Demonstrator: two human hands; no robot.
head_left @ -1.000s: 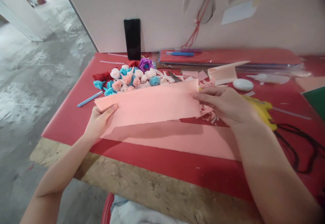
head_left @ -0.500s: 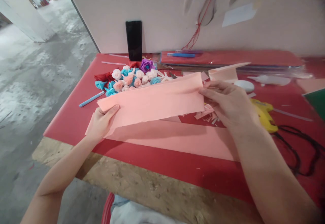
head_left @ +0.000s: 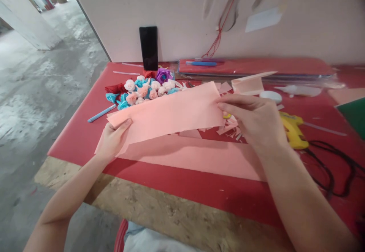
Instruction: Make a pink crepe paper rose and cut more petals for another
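A folded strip of pink paper (head_left: 171, 109) is stretched between my two hands above the table. My left hand (head_left: 115, 136) pinches its left end, thumb on top. With thumb and fingertips, my right hand (head_left: 252, 117) grips the right edge. Beneath lies a longer pink paper strip (head_left: 194, 155), flat on the red table cover (head_left: 171, 181) and partly hidden by the held piece. Small pink paper scraps (head_left: 230, 127) are scattered by my right hand. Behind the held paper is a pile of paper roses (head_left: 148, 88) in white, pink, blue, red and purple.
A yellow glue gun (head_left: 293, 130) with a black cord sits at the right. A black phone (head_left: 148, 48) leans against the white wall panel. Blue pen (head_left: 102, 113) at left; wrapped red paper pack (head_left: 256, 67) along the back. A white bottle (head_left: 298, 90) lies back right.
The view has shifted slightly. My right hand and the paper's right end have moved a little left, and that edge now tilts more. Both hands keep their hold.
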